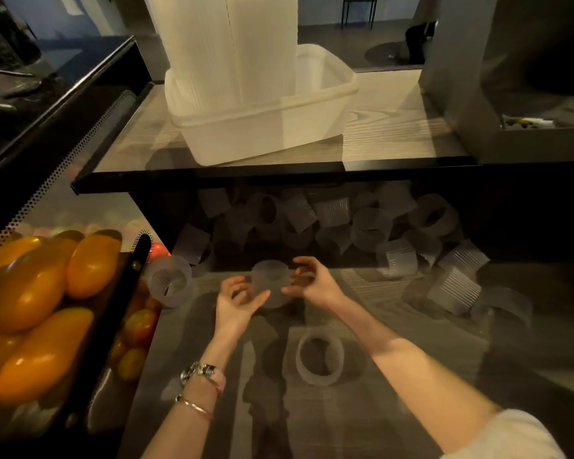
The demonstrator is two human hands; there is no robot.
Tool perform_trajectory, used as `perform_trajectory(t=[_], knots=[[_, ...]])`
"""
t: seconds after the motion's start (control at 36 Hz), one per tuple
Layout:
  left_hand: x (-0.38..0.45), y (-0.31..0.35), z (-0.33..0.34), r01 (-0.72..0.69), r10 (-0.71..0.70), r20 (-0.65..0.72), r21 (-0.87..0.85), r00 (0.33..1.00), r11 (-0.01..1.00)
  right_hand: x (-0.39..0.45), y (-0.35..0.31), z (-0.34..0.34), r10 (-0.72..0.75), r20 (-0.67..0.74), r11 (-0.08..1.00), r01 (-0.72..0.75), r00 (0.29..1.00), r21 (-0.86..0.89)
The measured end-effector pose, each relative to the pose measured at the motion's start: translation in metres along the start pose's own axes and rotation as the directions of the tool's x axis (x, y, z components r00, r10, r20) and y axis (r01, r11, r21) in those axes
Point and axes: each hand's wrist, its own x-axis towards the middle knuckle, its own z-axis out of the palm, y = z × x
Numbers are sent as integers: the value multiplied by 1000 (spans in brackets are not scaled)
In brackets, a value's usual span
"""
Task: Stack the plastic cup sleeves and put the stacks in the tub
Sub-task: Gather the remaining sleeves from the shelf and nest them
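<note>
Cup sleeve [271, 282] upright between both hands, left hand [237, 301] and right hand [312, 281] fingers curled round its sides

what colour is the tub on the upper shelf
Translucent white tub; it shows best in the head view.

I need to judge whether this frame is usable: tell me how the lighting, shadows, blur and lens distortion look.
Head view: dim, warm light; the upper shelf catches the brightest patch, and the loose sleeves under it sit in deep shadow. The left hand and right hand are slightly soft around the held sleeve. Wide-angle bending curves the shelf edges; the tub looks washed out.
</note>
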Motion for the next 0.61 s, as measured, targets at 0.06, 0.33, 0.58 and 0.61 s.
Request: perform_trajectory(t=[0.06, 0.33, 0.58, 0.61], knots=[[-10, -11, 5, 21, -23, 90, 15, 996, 1000, -10, 7, -15, 13, 100, 995, -3, 995, -103], [-38, -23, 28, -82, -5, 278, 300, 961, 950, -38, 25, -31, 10, 131, 959, 28, 991, -282], [-65, 13, 28, -174, 116, 309, 165, 944, 971, -72, -3, -47, -106, 155, 989, 120, 982, -85], [-70, 13, 28, -188, 129, 308, 170, 943, 967, -79, -6, -49, -122, 160, 988, 135, 980, -76]])
